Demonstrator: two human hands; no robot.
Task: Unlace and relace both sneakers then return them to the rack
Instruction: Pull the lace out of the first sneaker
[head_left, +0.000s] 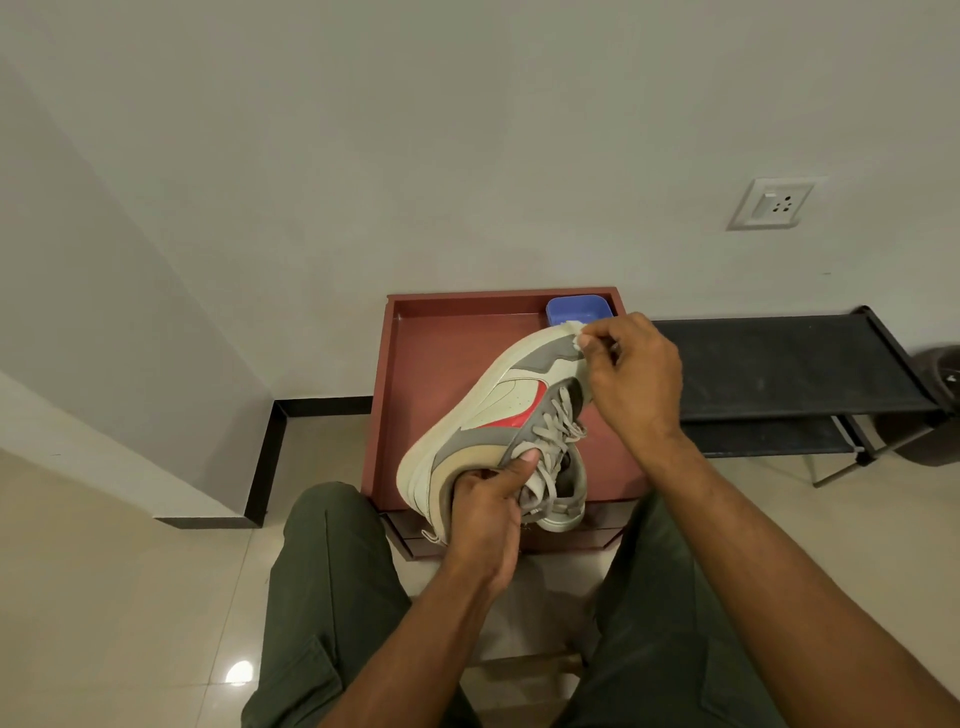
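Early stage: sneaker (483, 415) still fully laced, tilted above red tray (415, 364). Left hand (488, 514) gripping heel collar; right hand (631, 371) pinching whitish scrap at toe. Rack (779, 364) empty, second sneaker unseen.

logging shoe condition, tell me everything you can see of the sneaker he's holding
The sneaker is a low-top with a cream, leather-looking upper, grey panels at toe and heel, a tan side panel, a red swoosh-like mark and a thick off-white sole. Grey flat laces are still threaded through the eyelets. It is tipped on its side, toe pointing away, held above the reddish-brown tray. The left hand grips the heel end, thumb at the collar; the right hand pinches a small white cloth-like piece against the toe.
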